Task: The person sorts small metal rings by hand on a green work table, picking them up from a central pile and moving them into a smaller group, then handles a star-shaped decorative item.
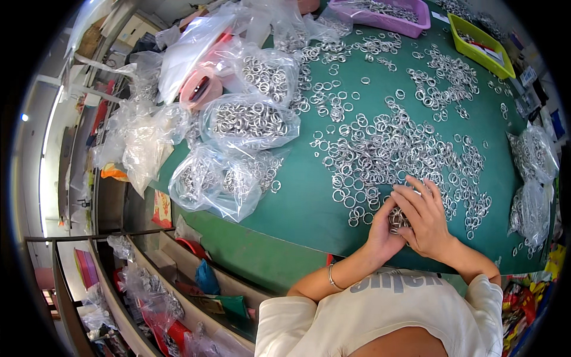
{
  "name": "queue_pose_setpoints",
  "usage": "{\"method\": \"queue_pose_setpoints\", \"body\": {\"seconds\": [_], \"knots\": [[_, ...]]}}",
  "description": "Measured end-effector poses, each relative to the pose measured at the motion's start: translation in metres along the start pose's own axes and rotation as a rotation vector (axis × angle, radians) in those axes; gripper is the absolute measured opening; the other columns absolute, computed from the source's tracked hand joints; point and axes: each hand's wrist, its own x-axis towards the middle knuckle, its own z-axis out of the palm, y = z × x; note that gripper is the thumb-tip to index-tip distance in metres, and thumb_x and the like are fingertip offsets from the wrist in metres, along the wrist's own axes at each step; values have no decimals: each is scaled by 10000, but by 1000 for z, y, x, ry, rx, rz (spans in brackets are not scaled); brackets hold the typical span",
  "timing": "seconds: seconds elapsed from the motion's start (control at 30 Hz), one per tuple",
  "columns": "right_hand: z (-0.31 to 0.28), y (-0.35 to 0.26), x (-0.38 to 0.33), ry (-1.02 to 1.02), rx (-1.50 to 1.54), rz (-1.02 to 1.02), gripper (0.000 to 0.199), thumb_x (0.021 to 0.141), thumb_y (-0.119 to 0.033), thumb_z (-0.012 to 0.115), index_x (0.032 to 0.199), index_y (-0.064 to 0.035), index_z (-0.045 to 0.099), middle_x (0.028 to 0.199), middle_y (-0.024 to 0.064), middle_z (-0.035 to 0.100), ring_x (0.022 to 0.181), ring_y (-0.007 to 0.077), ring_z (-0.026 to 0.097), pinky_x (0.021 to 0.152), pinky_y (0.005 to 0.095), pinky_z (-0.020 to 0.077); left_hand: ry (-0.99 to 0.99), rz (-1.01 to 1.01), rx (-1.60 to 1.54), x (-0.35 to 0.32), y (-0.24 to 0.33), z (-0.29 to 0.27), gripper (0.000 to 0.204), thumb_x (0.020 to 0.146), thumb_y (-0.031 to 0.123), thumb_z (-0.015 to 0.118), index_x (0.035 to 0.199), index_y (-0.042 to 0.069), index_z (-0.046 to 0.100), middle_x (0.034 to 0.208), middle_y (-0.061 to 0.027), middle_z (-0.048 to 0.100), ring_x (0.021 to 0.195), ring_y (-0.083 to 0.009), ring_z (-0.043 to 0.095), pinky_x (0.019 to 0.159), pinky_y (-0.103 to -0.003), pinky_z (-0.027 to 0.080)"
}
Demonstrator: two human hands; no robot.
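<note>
A broad heap of silver metal rings [389, 143] is spread over the green tabletop [285, 205] in front of me. At its near edge, my left hand [383, 233] and my right hand [425, 219] are cupped together around a small bunch of rings [397, 219]. The left fingers and thumb curl round the bunch from the left. My right hand curves over it from the right, its fingers long and slightly apart, their tips near the left fingertips. Part of the bunch is hidden by the hands.
Clear plastic bags of rings [250, 122] stand along the table's left side, by a pink container [201, 89]. At the far edge are a purple basket [410, 25] and a yellow-green basket [505, 68]. More bags [531, 208] lie at right. Shelving [143, 262] stands lower left.
</note>
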Motion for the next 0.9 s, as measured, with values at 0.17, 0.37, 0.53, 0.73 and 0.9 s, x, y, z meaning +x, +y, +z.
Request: {"method": "queue_pose_setpoints", "body": {"seconds": [0.17,0.37,0.53,0.73,0.9], "knots": [[-5,6,6,-73,224,-113,569,731,-219,633,1223,-9,437,1294,152,420,1164,387,408,969,492,297,61,5,-1,-7,18,10,271,884,324,468,1057,131,547,1046,-51,584,989,-201,559,846,-389,462],[9,9,11,152,485,-45,645,794,-151,591,1312,17,245,1284,245,366,1160,397,400,982,461,303,-14,165,-196,-10,64,43,241,821,231,550,977,48,556,993,-101,583,964,-237,554,896,-407,453],[12,10,7,49,602,77,655,776,-60,579,1316,28,220,1307,221,332,1109,348,440,916,394,371,-147,780,-223,-28,164,78,302,860,253,506,1045,14,500,1050,-134,538,986,-287,524,940,-490,396],[12,11,9,70,609,115,641,739,21,596,1299,10,284,1253,193,358,996,280,495,856,356,405,141,1250,244,-40,230,106,632,899,392,370,1363,25,149,1388,-163,259,1286,-334,245,1050,-562,86],[5,21,7,108,554,175,568,738,57,583,1257,11,359,1230,184,371,941,244,513,828,334,412,305,1274,448,-20,229,118,695,897,363,375,1396,35,21,1437,-165,150,1330,-320,157,1058,-538,3]]}}
